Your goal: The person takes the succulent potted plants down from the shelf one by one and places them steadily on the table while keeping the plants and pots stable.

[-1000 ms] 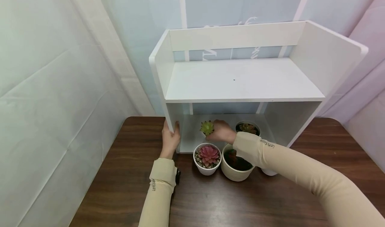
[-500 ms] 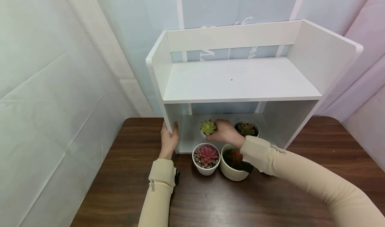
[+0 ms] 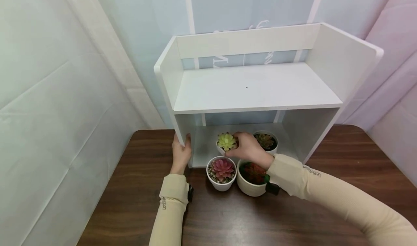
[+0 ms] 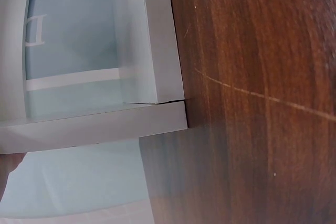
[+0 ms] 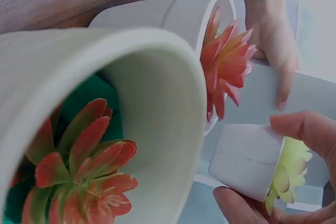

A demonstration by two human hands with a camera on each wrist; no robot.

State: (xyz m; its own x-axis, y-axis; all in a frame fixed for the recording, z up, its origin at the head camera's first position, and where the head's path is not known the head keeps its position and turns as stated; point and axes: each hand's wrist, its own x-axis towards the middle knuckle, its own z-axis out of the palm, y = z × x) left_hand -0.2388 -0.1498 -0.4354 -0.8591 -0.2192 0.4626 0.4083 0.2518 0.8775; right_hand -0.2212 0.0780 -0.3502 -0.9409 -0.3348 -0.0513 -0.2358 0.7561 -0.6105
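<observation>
My right hand point(image 3: 250, 149) pinches a small white potted succulent point(image 3: 226, 142) with yellow-green leaves over the shelf's lower board. In the right wrist view, thumb and fingers hold its white pot point(image 5: 245, 160) near the rim; I cannot tell whether its base touches the board. My left hand point(image 3: 181, 152) grips the left side panel point(image 3: 180, 127) of the white shelf point(image 3: 257, 88), thumb inside, fingers mostly hidden outside. A pink succulent point(image 3: 223, 168) in a white pot stands before the shelf. Beside it, under my right wrist, is a cream pot point(image 3: 250, 189) with a red-green succulent point(image 5: 84, 174).
Another white pot point(image 3: 271, 152) with a dull green succulent point(image 3: 264, 141) stands on the lower board, right of my right hand. The brown wooden table point(image 3: 215, 220) spreads in front. White cloth point(image 3: 49, 105) hangs at the left, and a blue-grey printed curtain point(image 3: 247, 7) hangs behind.
My right hand has shifted slightly right relative to the shelf with the yellow-green potted succulent, and the forearm now uncovers more of the cream pot. My left hand keeps its grip; the view has drifted.
</observation>
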